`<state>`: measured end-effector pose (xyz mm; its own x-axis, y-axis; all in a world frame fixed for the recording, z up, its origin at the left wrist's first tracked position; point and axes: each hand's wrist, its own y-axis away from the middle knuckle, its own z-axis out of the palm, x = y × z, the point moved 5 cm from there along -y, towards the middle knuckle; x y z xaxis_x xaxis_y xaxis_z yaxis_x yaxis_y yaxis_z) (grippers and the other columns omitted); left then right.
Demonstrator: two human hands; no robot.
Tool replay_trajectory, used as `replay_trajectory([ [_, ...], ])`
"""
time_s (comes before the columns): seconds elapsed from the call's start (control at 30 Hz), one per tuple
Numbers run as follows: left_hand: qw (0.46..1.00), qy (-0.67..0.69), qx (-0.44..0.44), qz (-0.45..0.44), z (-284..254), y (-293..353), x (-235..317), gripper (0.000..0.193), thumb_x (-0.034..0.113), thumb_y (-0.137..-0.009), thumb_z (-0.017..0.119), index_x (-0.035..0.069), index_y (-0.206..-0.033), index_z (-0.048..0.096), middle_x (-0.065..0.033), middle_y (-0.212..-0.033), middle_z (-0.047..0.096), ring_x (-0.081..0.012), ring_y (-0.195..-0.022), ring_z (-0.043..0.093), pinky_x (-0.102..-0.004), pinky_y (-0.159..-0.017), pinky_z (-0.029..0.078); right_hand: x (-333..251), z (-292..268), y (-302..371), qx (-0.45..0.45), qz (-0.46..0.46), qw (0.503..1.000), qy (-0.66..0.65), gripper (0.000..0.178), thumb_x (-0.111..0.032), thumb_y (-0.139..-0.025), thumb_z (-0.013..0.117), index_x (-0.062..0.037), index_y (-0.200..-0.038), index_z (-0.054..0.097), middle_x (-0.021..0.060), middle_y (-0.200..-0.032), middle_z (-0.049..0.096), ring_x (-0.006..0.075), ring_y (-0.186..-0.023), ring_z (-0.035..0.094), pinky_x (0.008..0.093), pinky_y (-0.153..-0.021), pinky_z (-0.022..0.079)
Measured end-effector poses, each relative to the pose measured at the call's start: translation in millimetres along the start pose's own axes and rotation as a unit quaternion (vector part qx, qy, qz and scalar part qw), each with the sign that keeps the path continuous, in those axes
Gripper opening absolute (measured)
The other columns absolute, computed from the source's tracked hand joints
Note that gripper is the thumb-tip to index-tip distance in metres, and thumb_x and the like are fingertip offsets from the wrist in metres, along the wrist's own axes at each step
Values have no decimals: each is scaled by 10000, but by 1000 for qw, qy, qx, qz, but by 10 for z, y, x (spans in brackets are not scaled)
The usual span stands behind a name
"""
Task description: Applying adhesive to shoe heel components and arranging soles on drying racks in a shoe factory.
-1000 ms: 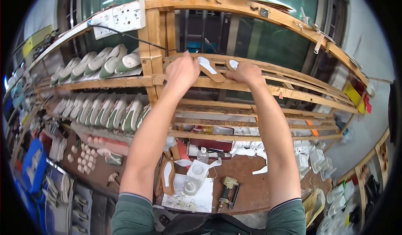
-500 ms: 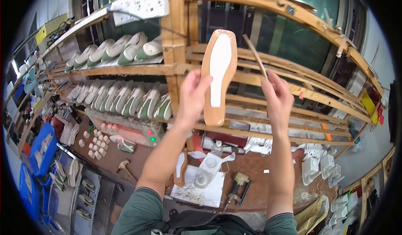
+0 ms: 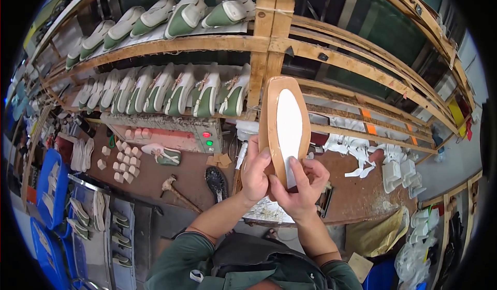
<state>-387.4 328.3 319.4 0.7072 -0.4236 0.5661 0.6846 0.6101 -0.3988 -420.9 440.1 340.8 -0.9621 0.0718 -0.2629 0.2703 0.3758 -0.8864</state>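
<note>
Two tan shoe insoles are held up together in front of me, overlapping, toes pointing up. The front insole (image 3: pixel 306 119) carries a long white pad down its middle. Behind its left side shows the edge of the rear insole (image 3: pixel 265 116). My left hand (image 3: pixel 257 172) is closed round the left lower edge of the pair. My right hand (image 3: pixel 302 185) pinches the heel end, its thumb lying on the lower part of the white pad. The fingers behind the insoles are hidden, and so are most of the rear insole's surfaces.
Wooden racks hold rows of green-and-white shoes (image 3: pixel 207 93) at the left. Below stands a machine with lit buttons (image 3: pixel 207 135). On the bench lie a hammer (image 3: pixel 178 191), a black sole (image 3: pixel 216 184), pale blocks (image 3: pixel 124 160) and white scraps (image 3: pixel 357 155). Blue bins (image 3: pixel 52 186) stand far left.
My hands, earlier apart with one insole each, have come together and lower, and the two insoles now overlap. The view has shifted, so the racks appear farther right.
</note>
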Motion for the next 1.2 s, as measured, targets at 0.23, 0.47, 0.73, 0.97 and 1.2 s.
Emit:
replay_trajectory([
  [0.23,989,-75,77,-98,-180,-391,-869,287,187,-938,429,20,-1168,468,-73,-1041,555,-122,-949,529,-265,-809,438,1093,256,175,-3,266,960,-88,549,-123,-719,694,0,-1219,506,105,-1060,505,188,-916,475,278,-713,420],
  [0.47,908,-391,150,22,-1008,-1872,-1530,263,135,-859,490,-14,-1075,487,-166,-968,606,-249,-885,592,-351,-781,451,2630,855,-136,55,268,955,117,459,-333,-742,672,-50,-1094,589,158,-972,512,333,-867,556,369,-725,471],
  [0.73,672,-719,166,-67,-1125,-1887,-1784,529,105,-758,551,-100,-1209,366,-319,-1202,442,-420,-1130,449,-415,-955,373,2797,1272,-5,-216,281,909,218,433,-388,-719,651,-39,-974,624,183,-976,530,336,-774,615,437,-675,513],
  [0.97,720,-683,-123,-6,-634,-961,-1458,576,165,-791,631,-39,-1266,376,-259,-1300,359,-407,-1212,362,-410,-1002,320,2607,460,-38,-113,247,947,175,485,-380,-751,659,-11,-1055,574,217,-1098,521,361,-945,560,422,-770,470],
  [1.2,716,-546,36,-434,-2027,2269,-469,454,211,-836,629,29,-1224,481,-147,-1052,578,-239,-935,579,-306,-807,456,2423,-557,1711,-66,418,906,-19,280,-141,-842,625,11,-1070,568,51,-841,573,104,-738,543,236,-634,456],
])
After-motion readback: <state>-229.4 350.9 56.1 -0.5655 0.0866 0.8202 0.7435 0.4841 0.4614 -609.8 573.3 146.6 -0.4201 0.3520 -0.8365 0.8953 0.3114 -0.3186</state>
